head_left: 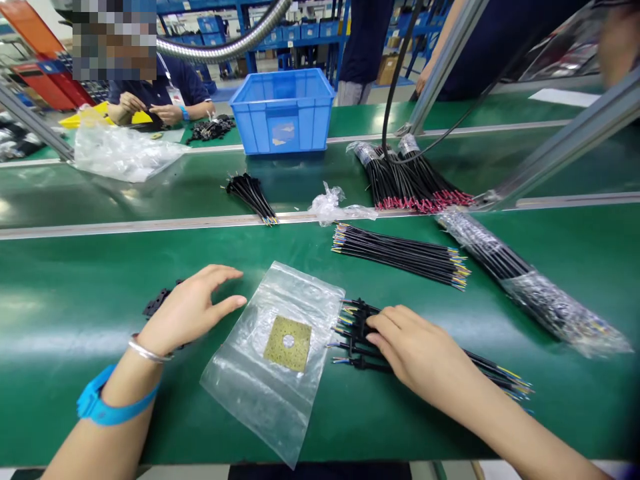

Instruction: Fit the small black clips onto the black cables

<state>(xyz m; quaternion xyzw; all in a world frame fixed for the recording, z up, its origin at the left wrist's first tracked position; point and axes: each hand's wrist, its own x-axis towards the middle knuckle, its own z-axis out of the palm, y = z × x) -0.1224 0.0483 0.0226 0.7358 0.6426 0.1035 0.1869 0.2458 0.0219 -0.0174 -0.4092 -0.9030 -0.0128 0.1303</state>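
Note:
My left hand (197, 307) hovers above the green bench with thumb and fingers apart, holding nothing. Small black plastic parts (157, 302) lie partly hidden behind it. Between my hands a clear zip bag (250, 387) lies flat, with a yellowish square piece (277, 340) with a round hole showing on it; whether it is inside or on top I cannot tell. At the bag's right edge lie several short black cables (363, 363) with black grommets and stripped coloured wire ends. My right hand (420, 347) is closed over them, its fingertips gripping a black cable.
Loose black cables (400, 255) lie beyond my right hand, beside a plastic-wrapped cable bundle (520, 280). Farther back are red-ended cables (415, 180), a small cable pile (250, 197), crumpled plastic (330, 203) and a blue bin (285, 113). A co-worker sits opposite; metal posts (445, 73) rise at right.

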